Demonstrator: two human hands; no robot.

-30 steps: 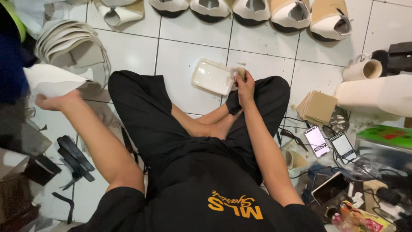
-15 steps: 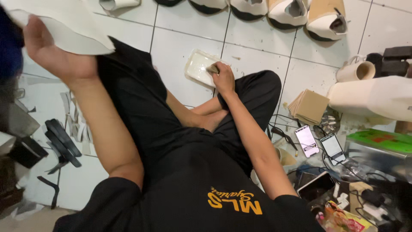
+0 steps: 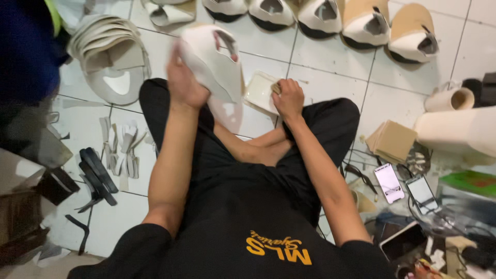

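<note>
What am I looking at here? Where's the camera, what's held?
No machine: a person sits cross-legged on a white tiled floor, filmed by a camera on their own head looking down. The left hand holds up a cream cut-out shoe upper. The right hand presses something small, hard to make out, into a shallow cream tray on the floor. Around them: a row of tan-and-white unfinished shoes, a stack of tan square sheets, two phones, and black straps.

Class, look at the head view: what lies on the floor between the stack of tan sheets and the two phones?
In the head view, nothing I can make out: bare white tile separates the tan sheets from the two phones, with dark cables off to the phones' left.
</note>
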